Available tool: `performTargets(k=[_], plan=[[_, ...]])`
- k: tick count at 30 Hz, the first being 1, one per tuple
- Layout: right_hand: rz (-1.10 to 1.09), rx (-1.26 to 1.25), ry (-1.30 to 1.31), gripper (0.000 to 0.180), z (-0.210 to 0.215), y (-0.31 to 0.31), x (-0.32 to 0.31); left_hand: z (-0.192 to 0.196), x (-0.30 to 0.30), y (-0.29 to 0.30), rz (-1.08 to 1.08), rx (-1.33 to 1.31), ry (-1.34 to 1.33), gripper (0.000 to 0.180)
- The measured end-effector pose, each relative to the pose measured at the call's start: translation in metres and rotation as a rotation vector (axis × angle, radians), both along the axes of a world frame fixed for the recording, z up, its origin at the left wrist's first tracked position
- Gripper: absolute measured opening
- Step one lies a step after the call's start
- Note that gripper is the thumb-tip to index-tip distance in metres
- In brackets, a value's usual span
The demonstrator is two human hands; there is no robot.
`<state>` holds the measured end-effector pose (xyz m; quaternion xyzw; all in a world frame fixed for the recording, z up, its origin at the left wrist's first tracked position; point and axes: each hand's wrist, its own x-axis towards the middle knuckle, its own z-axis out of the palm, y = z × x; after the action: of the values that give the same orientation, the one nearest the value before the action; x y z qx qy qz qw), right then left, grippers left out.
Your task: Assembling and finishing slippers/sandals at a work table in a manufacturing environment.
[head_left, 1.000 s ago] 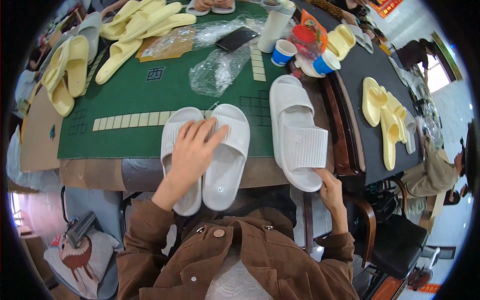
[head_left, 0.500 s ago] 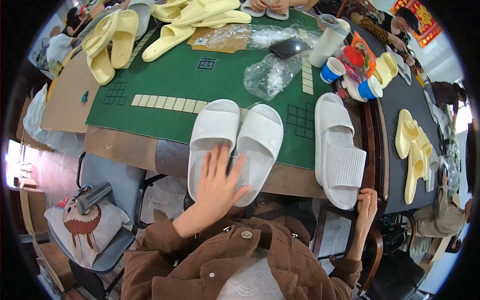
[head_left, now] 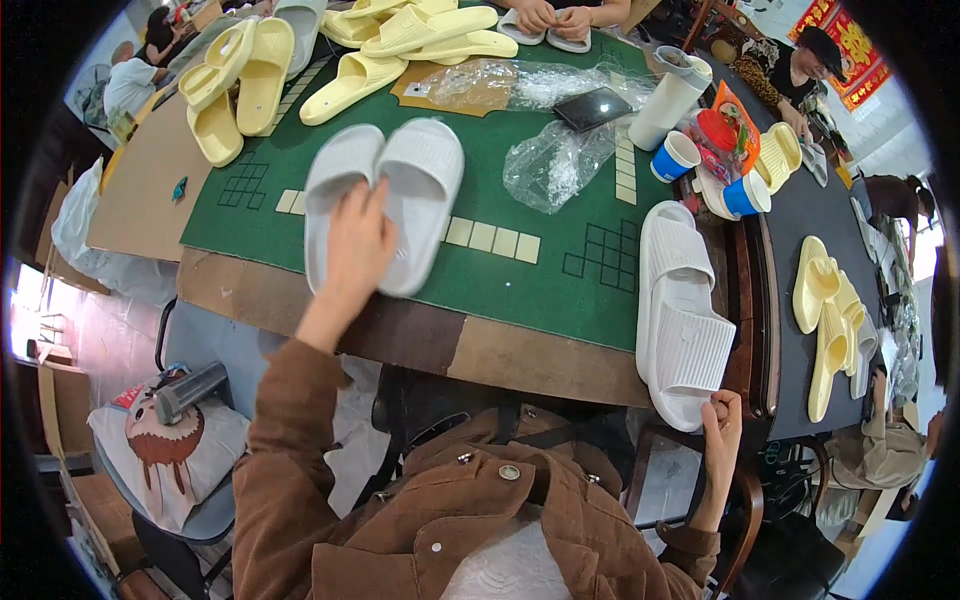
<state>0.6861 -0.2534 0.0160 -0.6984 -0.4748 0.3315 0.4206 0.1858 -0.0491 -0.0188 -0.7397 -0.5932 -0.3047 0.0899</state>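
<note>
Nearest, at about 5 o'clock, the right hand (head_left: 722, 425) is curled loosely with its fingers (head_left: 718, 408) folded together, touching the near end of a second pair of white ribbed foam slippers (head_left: 680, 320) that lies stacked at the worktop's right edge. At about 10 o'clock the left hand (head_left: 358, 240) lies flat on a pair of white ribbed foam slippers (head_left: 385, 195), its fingers (head_left: 352, 200) spread over the seam where the two soles meet side by side; this pair rests on the green felt-covered worktop (head_left: 520, 280), toes pointing away. Beyond it, toward 1 o'clock, lies a crumpled clear plastic bag (head_left: 560, 165), then two blue paper cups (head_left: 676, 156) and a tall white tumbler (head_left: 670, 95). Farthest, around 11 to 12 o'clock, pale yellow foam slippers (head_left: 265, 75) lie heaped
</note>
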Motion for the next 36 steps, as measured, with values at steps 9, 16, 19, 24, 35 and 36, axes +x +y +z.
performTargets(k=[9, 16, 19, 24, 35, 36], plan=[[-0.022, -0.014, 0.02, 0.024, -0.008, -0.006, -0.002, 0.003, -0.121, 0.144, 0.278, 0.083, 0.278, 0.057], [-0.08, -0.209, 0.201, 0.039, 0.0, -0.003, -0.018, -0.023, -0.059, 0.096, 0.374, -0.136, 0.155, 0.048], [-0.091, -0.157, 0.331, 0.04, 0.002, 0.001, -0.017, -0.026, -0.053, 0.085, 0.458, -0.345, 0.418, 0.043], [-0.018, -0.156, 0.356, 0.048, 0.002, -0.004, -0.016, -0.039, -0.111, 0.119, 0.459, -0.21, 0.372, 0.041], [0.265, -0.062, 0.298, 0.043, 0.008, 0.016, -0.093, 0.051, 0.074, -0.001, -0.497, -0.234, -0.238, 0.042], [0.315, -0.031, 0.25, 0.045, 0.005, 0.018, -0.096, 0.05, 0.093, -0.018, -0.54, -0.301, -0.261, 0.046]])
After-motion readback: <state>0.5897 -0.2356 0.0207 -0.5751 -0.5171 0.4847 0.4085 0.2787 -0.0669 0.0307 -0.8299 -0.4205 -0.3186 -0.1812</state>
